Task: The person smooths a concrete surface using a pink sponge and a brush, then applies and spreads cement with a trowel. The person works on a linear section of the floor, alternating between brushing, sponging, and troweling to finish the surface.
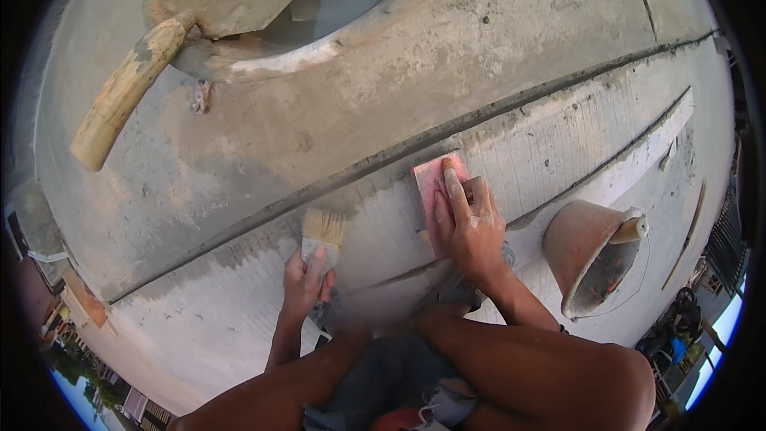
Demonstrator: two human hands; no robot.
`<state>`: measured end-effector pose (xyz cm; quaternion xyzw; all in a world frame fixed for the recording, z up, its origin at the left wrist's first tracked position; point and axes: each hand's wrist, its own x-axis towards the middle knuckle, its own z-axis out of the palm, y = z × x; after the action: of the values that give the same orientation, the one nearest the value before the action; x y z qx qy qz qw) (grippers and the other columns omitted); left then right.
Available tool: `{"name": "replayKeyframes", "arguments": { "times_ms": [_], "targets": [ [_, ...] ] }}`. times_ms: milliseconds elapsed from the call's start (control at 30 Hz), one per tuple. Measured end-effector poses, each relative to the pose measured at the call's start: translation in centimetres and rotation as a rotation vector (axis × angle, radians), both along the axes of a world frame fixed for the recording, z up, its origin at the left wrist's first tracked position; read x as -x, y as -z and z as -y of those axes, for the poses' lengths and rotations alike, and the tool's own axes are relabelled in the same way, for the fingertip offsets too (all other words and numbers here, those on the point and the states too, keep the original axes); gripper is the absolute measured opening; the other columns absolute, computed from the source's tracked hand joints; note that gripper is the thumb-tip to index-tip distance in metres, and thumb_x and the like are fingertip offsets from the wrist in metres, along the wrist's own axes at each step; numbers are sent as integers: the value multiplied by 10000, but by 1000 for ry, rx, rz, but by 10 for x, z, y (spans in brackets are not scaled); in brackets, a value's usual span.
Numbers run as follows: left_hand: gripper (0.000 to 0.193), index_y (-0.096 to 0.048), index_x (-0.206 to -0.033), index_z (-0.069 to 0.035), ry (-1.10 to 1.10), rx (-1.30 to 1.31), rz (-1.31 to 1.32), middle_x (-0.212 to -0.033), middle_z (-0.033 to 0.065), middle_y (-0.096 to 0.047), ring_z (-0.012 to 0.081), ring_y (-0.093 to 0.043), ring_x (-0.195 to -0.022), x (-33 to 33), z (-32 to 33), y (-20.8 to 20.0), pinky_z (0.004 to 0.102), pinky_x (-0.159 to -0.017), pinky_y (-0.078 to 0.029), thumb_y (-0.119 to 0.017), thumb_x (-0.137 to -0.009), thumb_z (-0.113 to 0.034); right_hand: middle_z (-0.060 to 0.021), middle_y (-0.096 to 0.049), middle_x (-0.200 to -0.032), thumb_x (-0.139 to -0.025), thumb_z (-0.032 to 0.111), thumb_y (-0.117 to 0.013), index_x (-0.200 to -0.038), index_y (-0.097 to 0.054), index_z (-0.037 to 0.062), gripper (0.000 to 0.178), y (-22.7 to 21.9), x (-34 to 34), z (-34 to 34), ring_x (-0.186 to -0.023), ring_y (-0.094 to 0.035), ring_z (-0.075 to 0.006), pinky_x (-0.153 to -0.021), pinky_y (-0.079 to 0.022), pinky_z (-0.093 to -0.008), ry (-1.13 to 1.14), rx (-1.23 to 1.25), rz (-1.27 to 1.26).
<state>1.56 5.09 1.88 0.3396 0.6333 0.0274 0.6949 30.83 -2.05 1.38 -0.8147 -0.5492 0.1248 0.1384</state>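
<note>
My left hand (308, 275) is closed round a flat paintbrush (323, 230), its pale bristles pointing away from me over the damp grey cement surface (375, 223). To the right, my right hand (475, 227) grips a pink rectangular block (429, 179), whose exact kind I cannot make out. The fingers lie bent over its top, and the block rests on the cement strip beside a long dark groove (383, 164). Streaky brush-like marks cover the strip around both hands.
A tub (295, 60) of greyish water stands at the far left, with a trowel (267, 0) whose wooden handle (132, 92) hangs over the rim. On the right a tilted bucket (578, 243) holds a wooden-handled tool (630, 230). A pale straight board (614, 172) lies behind it.
</note>
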Motion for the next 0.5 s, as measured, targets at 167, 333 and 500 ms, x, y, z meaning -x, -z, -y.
{"name": "replayKeyframes", "arguments": {
  "times_ms": [167,333,500],
  "targets": [
    [373,-573,-1088,-10,-8,0,10,-636,55,-586,97,-483,-417,-7,-4,3,261,-394,-385,-540,-1081,-381,-142,-579,-1016,-947,178,-689,-1432,-597,91,501,19,-13,-17,-843,-655,-319,-655,-571,-433,8,16,103],
    [374,-570,-1085,-5,-13,-21,20,-640,59,-587,101,-485,-416,-8,-6,2,265,-395,-393,-537,-1083,-377,-151,-581,-1028,-957,211,-677,-1424,-599,87,489,-9,10,6,-868,-669,-331,-647,-569,-438,-84,143,-21],
    [367,-571,-1083,-8,-10,-6,40,-648,57,-591,102,-492,-422,-1,-2,6,266,-398,-397,-540,-1082,-374,-166,-589,-1011,-953,210,-675,-1395,-616,74,466,-7,-15,-26,-882,-673,-334,-667,-576,-434,31,42,45]
  ]
}}
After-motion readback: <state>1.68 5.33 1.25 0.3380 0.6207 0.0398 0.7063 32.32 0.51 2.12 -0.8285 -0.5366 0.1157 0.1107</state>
